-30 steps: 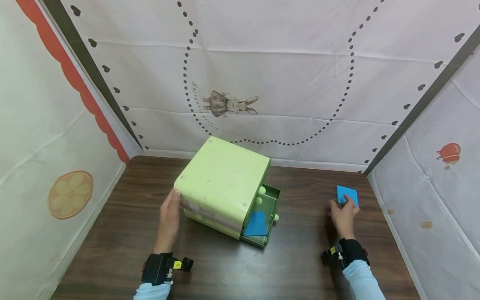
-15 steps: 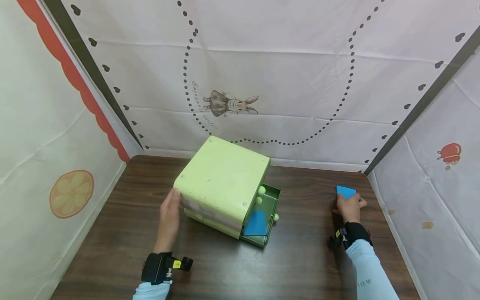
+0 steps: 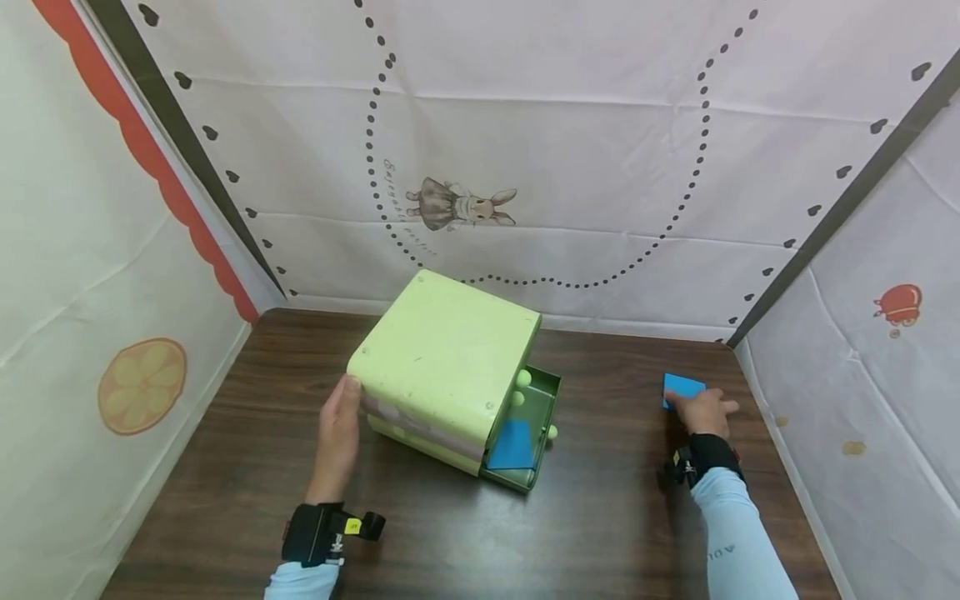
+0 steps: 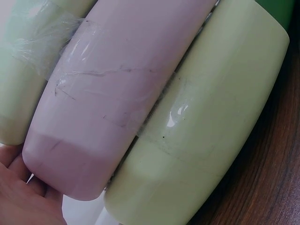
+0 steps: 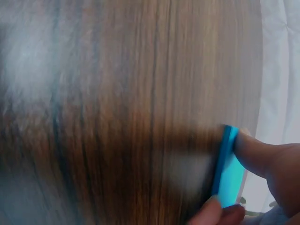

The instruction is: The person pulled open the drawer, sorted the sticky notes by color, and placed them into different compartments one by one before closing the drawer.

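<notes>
A light green and pink drawer box (image 3: 446,354) stands at an angle on the table, its bottom drawer (image 3: 542,392) pulled out to the right. Inside that drawer lies a blue flat piece (image 3: 512,446). My left hand (image 3: 339,429) holds the box's rear left corner; in the left wrist view its fingers (image 4: 18,164) bend behind the end, partly hidden. At the table's right side my right hand (image 3: 703,412) pinches a second blue flat block (image 3: 681,386). The right wrist view shows this block (image 5: 230,173) on its thick edge between thumb and fingers, somewhat blurred.
Round green knobs (image 3: 523,378) stick out from the box's drawer fronts. Clear tape (image 4: 178,108) crosses its layers. A printed white cloth wall (image 3: 600,167) rises behind the dark wood table (image 3: 585,525), with more cloth along both sides.
My right hand has closed on the blue block and shifted it slightly left, with the block now turned. The left hand and the drawer box stay where they were.
</notes>
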Demonstrator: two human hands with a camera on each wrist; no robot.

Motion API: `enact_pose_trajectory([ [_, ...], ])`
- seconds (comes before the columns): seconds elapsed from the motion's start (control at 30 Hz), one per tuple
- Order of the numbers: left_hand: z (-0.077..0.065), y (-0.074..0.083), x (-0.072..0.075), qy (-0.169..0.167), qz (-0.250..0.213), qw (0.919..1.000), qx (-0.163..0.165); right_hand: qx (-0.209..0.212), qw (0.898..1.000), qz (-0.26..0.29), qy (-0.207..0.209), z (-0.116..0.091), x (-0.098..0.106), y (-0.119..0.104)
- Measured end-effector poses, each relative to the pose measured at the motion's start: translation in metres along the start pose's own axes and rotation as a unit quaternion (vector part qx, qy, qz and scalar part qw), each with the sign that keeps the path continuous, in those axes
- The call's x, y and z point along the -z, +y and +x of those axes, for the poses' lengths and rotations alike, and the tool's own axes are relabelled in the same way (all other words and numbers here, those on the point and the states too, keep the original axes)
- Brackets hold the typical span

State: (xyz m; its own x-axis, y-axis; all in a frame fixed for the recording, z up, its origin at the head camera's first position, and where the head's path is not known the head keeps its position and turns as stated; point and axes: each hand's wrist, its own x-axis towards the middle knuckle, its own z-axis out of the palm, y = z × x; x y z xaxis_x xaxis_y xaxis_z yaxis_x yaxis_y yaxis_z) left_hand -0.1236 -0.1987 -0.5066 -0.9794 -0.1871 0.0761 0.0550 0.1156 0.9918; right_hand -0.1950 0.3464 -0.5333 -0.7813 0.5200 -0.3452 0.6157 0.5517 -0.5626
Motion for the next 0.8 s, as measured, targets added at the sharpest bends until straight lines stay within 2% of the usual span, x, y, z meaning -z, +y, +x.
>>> enact_pose_trajectory([
  [0.17, 0.000, 0.001, 0.002, 0.001, 0.002, 1.0000, 0.006, -0.001, 1.000, 0.008, -0.006, -0.005, 0.001, 0.001],
  [0.37, -0.001, 0.000, 0.002, 0.001, 0.004, 1.0000, 0.008, 0.048, 0.998, 0.023, 0.032, -0.013, -0.008, 0.004],
  [0.5, 0.000, 0.000, 0.002, 0.003, 0.001, 1.0000, 0.001, 0.081, 0.995, 0.042, 0.042, -0.015, -0.015, 0.006],
  [0.8, 0.000, 0.000, 0.001, -0.001, 0.001, 0.9999, 0.010, 0.135, 0.986, 0.096, 0.012, -0.017, -0.017, 0.013],
])
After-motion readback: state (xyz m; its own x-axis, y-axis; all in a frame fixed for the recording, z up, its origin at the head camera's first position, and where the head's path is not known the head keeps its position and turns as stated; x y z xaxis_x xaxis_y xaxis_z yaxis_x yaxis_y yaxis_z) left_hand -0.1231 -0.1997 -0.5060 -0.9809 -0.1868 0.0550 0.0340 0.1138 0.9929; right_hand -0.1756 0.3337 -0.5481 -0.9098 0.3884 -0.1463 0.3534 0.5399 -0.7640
